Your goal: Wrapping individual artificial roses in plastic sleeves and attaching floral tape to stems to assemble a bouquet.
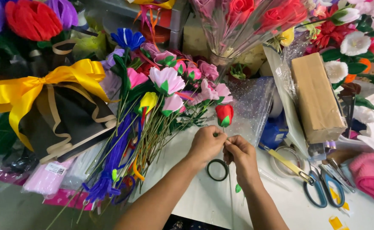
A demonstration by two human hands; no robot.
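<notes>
Left hand: my left hand (207,144) pinches the stem just under the red fabric tulip bud (224,115).
Right hand: my right hand (240,154) grips the same stem, touching the left.
Bud: directly above both.

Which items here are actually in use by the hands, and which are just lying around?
In use: left hand and right hand gripping the red flower below its head; tape roll just beneath.

Lying about: scissors, cardboard box, yellow ribbon bow, finished flower pile.

Single head-worn view, looking steeply down from close above the white worktable (204,200) (no second view), hands centred, flowers filling the far edge.
</notes>
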